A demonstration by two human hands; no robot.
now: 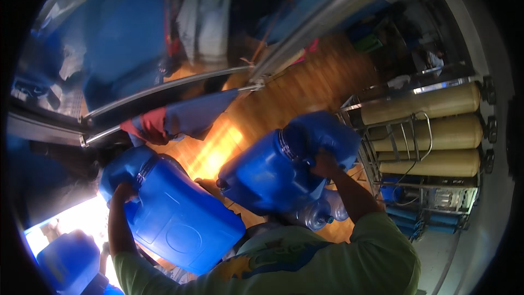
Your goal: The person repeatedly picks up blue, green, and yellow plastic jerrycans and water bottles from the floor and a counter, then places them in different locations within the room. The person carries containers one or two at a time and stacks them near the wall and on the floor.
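My left hand [125,192] is closed round the grip of a big blue plastic water jug [180,224]. The jug lies tilted across the lower left, its broad moulded side facing up. A second blue jug [254,172] hangs at a slant on the right, with my right hand [326,165] closed at its handle. A ribbed dark collar shows near the top of each jug. My fingers are partly hidden against the plastic. Both forearms reach forward from green sleeves.
Clear plastic bottles [316,216] stand below the right jug. Tan cylindrical tanks [426,136] lie across the picture by a metal rack [376,155] on the right. A cloth [191,114] hangs on a metal rail ahead. Another blue container [68,259] is at lower left.
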